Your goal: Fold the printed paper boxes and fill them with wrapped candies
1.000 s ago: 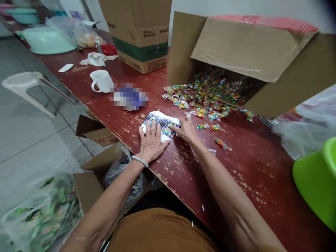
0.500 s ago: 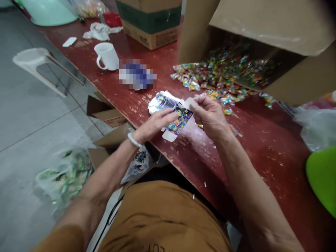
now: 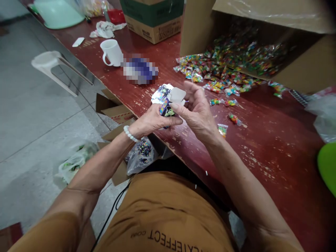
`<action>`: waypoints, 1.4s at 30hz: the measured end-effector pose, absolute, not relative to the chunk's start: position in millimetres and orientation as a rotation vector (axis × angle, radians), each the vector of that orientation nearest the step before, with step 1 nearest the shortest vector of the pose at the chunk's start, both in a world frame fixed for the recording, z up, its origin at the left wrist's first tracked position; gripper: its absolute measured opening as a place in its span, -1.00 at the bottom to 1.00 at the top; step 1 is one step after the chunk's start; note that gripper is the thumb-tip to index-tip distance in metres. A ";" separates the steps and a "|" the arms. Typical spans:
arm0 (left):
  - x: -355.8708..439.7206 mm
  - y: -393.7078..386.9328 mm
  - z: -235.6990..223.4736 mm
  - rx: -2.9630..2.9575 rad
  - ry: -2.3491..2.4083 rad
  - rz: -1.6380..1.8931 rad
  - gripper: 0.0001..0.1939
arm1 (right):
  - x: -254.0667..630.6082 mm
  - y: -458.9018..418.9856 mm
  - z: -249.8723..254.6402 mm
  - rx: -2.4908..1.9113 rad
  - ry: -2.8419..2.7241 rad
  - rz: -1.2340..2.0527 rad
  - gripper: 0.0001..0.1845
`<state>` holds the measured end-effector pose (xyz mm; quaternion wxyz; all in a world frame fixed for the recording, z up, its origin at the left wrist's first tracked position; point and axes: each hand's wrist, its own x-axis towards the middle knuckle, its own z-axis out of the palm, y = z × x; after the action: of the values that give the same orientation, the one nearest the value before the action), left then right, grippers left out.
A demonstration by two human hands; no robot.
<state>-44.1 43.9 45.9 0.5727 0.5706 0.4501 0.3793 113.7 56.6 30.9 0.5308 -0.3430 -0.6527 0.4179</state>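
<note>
A small printed carton (image 3: 168, 111), purple and green with a raised white flap, is gripped by my left hand (image 3: 149, 120), its thumb across the near side. My right hand (image 3: 199, 115) is at the carton's right side, its thumb at the edge below the flap and its other fingers stretched apart. Behind the carton lies a pile of flat printed cartons (image 3: 159, 93), partly covered by it. Several wrapped candies (image 3: 231, 102) are on the table just right of my right hand.
On the red table (image 3: 262, 140), a large cardboard box (image 3: 196, 28) lies on its side, spilling wrapped candies (image 3: 223, 70). A white mug (image 3: 114, 52), a blurred-out item (image 3: 140, 69) and a green-banded carton (image 3: 152, 24) stand farther back. A white stool (image 3: 48, 59) is left.
The flattened carton is now opened into a box shape and turned upright in my left hand. My right hand has let go of the flap and spread its fingers. The view has shifted slightly.
</note>
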 end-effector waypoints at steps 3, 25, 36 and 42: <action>-39.1 38.7 44.6 1.295 1.032 0.949 -0.69 | 118.0 47.4 31.4 -0.913 -1.605 0.738 -0.54; -36.7 8.8 27.3 1.075 0.994 0.932 -0.42 | 162.5 28.1 12.5 -1.033 -1.743 1.035 -0.85; -22.3 -11.3 12.1 1.120 1.090 1.120 -0.58 | 129.3 -1.7 -10.0 -1.010 -0.940 1.318 -0.76; -22.8 -8.0 8.5 1.142 1.115 0.997 -0.77 | 145.1 1.6 -11.6 -1.073 -1.104 1.343 -0.79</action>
<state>-22.8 -8.0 8.5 0.5892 0.4905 0.4787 0.4280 145.1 1.6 -11.6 0.5221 -0.4479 -0.4609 0.5606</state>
